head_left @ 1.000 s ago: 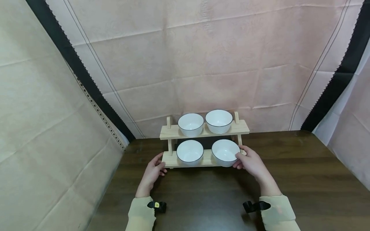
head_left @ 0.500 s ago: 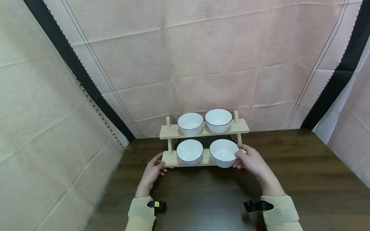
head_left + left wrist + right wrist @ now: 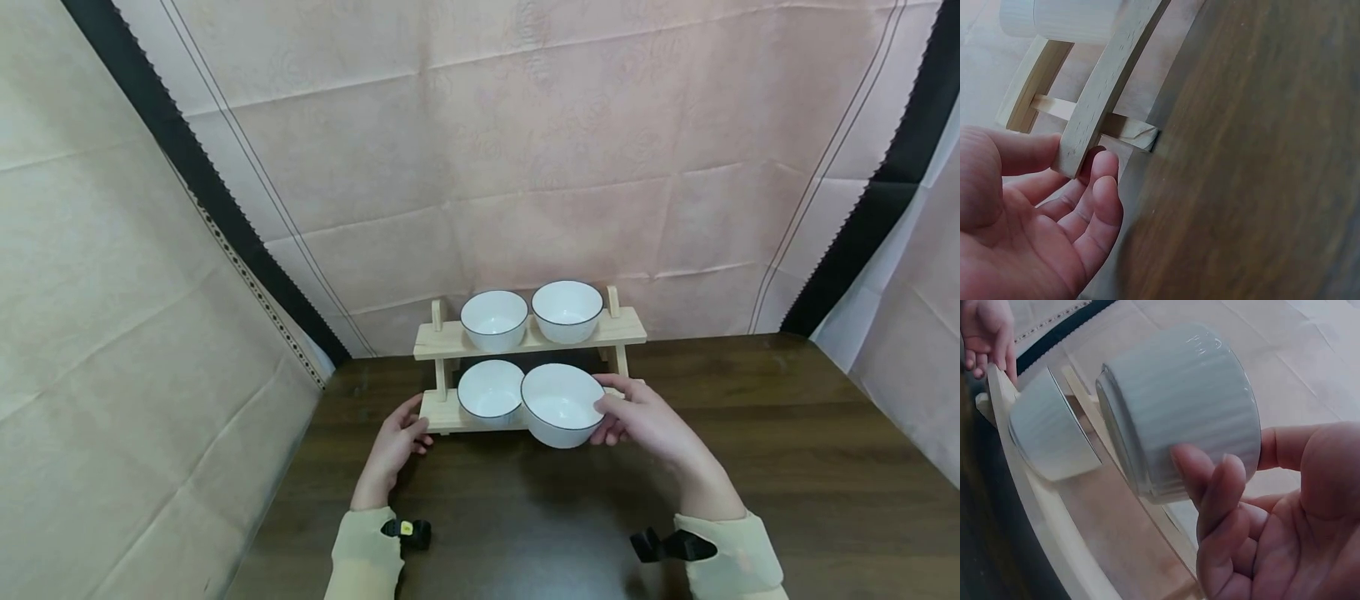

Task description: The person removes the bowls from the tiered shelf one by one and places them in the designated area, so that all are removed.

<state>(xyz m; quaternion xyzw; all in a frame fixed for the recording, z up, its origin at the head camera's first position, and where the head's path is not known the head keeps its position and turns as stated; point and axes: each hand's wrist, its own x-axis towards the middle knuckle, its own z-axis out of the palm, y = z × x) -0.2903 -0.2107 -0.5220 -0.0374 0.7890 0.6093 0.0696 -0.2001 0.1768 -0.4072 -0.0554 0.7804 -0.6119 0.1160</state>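
Note:
A two-tier wooden rack stands on the table. My left hand grips the left end of its lower shelf; in the left wrist view the thumb lies on one face of the board and fingers curl under the other. My right hand pinches a white bowl with a dark rim by its right side. In the right wrist view that ribbed bowl is off the shelf, apart from the board. Another white bowl sits on the lower shelf, left of the held one.
Two more white bowls, the left bowl and the right bowl, sit on the upper shelf. Behind the rack hangs a pale cloth backdrop. The dark wooden table extends in front and to both sides.
My right hand has lifted the lower right bowl off the shelf and brought it left and nearer, partly in front of its neighbour. My left hand has kept its hold on the rack.

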